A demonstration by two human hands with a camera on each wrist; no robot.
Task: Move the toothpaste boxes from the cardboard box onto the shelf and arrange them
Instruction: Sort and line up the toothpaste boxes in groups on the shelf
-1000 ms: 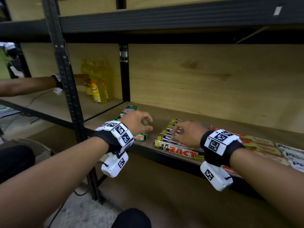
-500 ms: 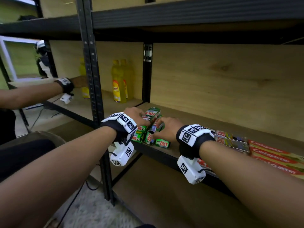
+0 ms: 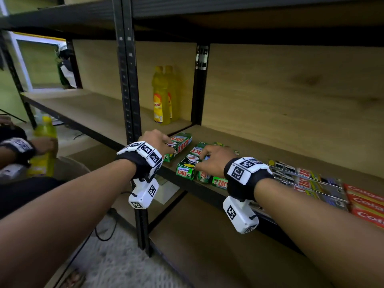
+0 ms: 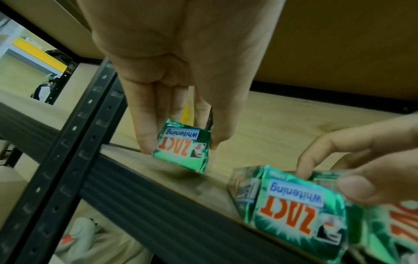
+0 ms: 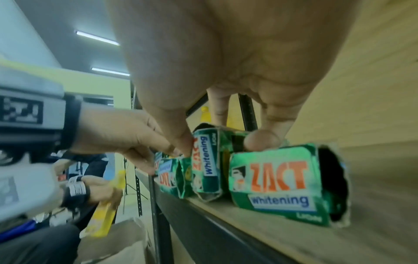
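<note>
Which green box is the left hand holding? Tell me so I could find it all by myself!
Find the black upright post of the shelf. Just right of it lies a green ZACT box, pinched at its near end by the left hand. It lies alone, apart from the other green boxes bunched under the right hand.

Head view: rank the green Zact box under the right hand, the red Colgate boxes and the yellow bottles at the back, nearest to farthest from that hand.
1. Green Zact box, gripped by the right hand.
2. Red Colgate boxes, far right along the shelf front.
3. Yellow bottles, back left. Items 2 and 3 are a close call.
</note>
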